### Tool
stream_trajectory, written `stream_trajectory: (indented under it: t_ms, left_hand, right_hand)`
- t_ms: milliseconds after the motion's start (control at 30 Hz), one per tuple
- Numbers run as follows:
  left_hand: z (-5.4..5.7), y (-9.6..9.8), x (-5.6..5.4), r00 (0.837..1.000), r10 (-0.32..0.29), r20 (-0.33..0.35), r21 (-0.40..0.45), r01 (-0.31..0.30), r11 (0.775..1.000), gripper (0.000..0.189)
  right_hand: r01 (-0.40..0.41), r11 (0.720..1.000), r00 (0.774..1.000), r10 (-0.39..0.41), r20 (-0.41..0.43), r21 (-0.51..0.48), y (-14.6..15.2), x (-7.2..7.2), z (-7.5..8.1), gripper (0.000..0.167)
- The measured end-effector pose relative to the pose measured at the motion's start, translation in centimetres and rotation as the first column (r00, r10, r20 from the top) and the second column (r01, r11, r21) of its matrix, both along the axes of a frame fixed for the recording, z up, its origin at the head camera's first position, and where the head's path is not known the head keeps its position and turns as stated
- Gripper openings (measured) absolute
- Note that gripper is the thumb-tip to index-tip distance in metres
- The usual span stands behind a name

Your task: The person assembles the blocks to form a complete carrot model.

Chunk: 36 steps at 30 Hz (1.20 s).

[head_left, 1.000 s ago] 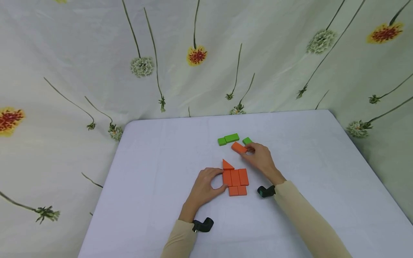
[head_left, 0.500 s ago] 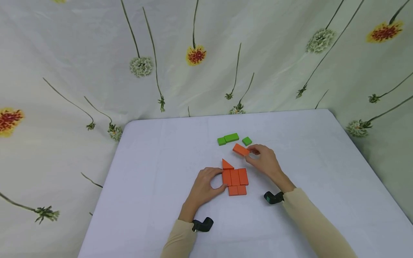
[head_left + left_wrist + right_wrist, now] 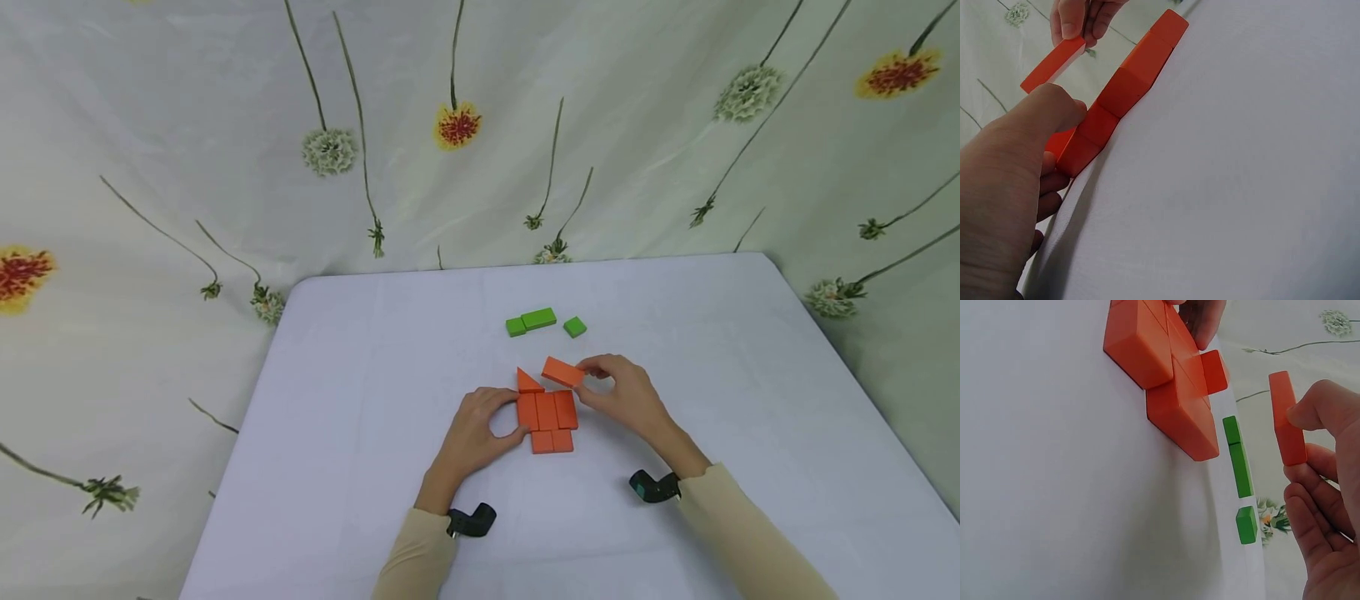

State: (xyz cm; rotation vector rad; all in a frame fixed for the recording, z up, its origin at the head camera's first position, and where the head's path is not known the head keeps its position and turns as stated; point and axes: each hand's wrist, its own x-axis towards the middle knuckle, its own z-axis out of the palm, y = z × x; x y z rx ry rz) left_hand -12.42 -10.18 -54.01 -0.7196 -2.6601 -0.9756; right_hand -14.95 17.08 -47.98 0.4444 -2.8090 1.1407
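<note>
Flat on the table, several orange blocks (image 3: 547,411) lie pressed together in two rows. An orange triangle block (image 3: 527,382) stands against the upper left of this group. My left hand (image 3: 472,433) grips the group's left end, thumb at the lower side and fingers at the upper, as the left wrist view also shows. Between thumb and fingers of my right hand (image 3: 624,398) is a rectangular orange block (image 3: 560,372), pinched by its right end. It is tilted and held up off the table, just above the group's far edge and right of the triangle.
Beyond the orange group lie three green blocks: a small green block (image 3: 516,327) touching a longer green block (image 3: 539,318), and a separate small green block (image 3: 575,327) to the right. A white cloth (image 3: 360,375) covers the table, and a flowered curtain (image 3: 645,125) hangs behind.
My right hand has brought the pinched orange block from beside the green blocks back toward me, close to the orange group. My left hand has stayed in place.
</note>
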Motion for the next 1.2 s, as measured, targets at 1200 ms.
stream_trajectory:
  t_ms: [1200]
  left_hand:
    - [-0.4, -0.2, -0.1, 1.0, -0.006, -0.019, 0.004, 0.006, 1.0, 0.046]
  right_hand:
    - [-0.328, 0.944, 0.938, 0.325, -0.123, -0.012, 1.1, 6.1, -3.2, 0.036]
